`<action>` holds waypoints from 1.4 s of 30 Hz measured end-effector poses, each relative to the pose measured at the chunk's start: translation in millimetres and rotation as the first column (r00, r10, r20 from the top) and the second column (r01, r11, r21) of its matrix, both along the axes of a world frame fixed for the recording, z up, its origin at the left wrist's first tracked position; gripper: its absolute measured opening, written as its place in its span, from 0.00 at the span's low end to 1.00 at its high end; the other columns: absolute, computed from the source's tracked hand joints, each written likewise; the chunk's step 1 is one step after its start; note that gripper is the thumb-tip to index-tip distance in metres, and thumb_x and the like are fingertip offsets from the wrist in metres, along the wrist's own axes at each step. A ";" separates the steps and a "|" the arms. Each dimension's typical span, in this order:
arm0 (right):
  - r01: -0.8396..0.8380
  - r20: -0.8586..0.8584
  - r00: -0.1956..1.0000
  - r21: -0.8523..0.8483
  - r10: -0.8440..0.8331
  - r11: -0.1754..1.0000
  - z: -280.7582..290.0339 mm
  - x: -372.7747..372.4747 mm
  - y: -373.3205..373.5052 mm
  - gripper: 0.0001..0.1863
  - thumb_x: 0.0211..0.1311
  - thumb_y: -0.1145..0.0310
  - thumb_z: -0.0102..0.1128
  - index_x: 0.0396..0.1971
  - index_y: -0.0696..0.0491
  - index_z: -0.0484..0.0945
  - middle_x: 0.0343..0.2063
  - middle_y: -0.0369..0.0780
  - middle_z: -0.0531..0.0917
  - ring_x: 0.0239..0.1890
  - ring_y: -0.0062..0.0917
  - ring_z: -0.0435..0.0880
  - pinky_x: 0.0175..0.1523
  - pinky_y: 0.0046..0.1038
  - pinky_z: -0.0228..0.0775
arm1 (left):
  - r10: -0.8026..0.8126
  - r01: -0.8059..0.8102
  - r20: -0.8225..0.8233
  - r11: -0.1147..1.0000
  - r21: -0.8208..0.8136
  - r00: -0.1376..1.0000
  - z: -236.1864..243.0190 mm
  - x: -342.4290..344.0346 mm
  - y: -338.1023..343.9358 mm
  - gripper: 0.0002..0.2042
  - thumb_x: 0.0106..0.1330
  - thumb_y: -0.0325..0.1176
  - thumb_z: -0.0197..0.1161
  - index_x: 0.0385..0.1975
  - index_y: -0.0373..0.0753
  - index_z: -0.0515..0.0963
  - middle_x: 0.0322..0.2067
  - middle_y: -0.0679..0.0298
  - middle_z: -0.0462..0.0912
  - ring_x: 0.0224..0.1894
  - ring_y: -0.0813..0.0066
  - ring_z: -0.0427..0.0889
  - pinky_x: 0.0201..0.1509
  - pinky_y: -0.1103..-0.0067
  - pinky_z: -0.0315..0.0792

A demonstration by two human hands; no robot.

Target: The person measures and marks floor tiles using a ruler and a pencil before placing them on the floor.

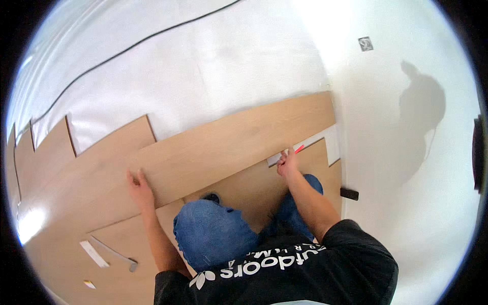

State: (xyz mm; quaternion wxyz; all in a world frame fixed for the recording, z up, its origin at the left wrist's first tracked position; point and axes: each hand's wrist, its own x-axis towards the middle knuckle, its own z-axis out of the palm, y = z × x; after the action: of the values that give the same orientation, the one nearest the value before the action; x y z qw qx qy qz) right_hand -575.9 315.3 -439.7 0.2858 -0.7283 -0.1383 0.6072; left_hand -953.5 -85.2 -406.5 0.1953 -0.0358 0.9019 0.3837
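Observation:
I kneel on light wooden floor planks. A long loose plank lies slanted across the laid rows, reaching the white wall at the right. My left hand presses flat on the plank's near edge, fingers spread. Near the plank's right end, my right hand is closed around a red pencil, its tip at the plank's near edge. Below that edge a narrow strip of white underlay shows in the gap.
White underlay sheet covers the floor beyond, with a thin black cable across it. A white wall stands at right, a small black block at its foot. A metal pull bar and white offcut lie at lower left.

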 end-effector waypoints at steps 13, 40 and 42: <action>-0.315 -0.128 0.930 0.202 0.344 0.927 -24.6 -234.7 115.2 0.09 0.67 0.68 0.62 0.29 0.48 0.69 0.17 0.31 0.66 0.13 0.20 0.61 0.17 0.26 0.51 | 0.011 0.029 -0.274 0.989 0.142 0.962 -27.0 -200.1 56.2 0.29 0.77 0.47 0.56 0.68 0.30 0.69 0.57 0.46 0.82 0.57 0.57 0.82 0.61 0.68 0.72; -0.538 0.068 0.838 0.273 0.542 0.798 -47.0 -278.8 168.3 0.17 0.72 0.55 0.63 0.44 0.55 0.79 0.32 0.38 0.88 0.12 0.15 0.63 0.15 0.25 0.56 | -0.019 0.049 -0.316 0.995 0.086 0.949 -120.8 -316.8 133.9 0.25 0.77 0.48 0.55 0.67 0.39 0.74 0.52 0.54 0.85 0.50 0.65 0.83 0.56 0.73 0.74; -0.550 0.115 0.834 0.259 0.540 0.794 -44.7 -275.1 171.0 0.18 0.71 0.55 0.64 0.45 0.56 0.78 0.32 0.39 0.88 0.12 0.16 0.63 0.15 0.25 0.56 | 0.005 0.042 -0.303 0.988 0.149 0.953 -125.9 -306.2 142.7 0.25 0.78 0.46 0.54 0.68 0.38 0.72 0.51 0.55 0.86 0.52 0.66 0.83 0.57 0.74 0.73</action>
State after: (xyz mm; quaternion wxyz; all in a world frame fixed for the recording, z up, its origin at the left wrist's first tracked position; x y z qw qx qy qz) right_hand -851.0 486.3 -484.4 0.1970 -0.6200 -0.4320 0.6247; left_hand -1259.7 57.5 -532.4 0.0610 0.0470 0.8891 0.4511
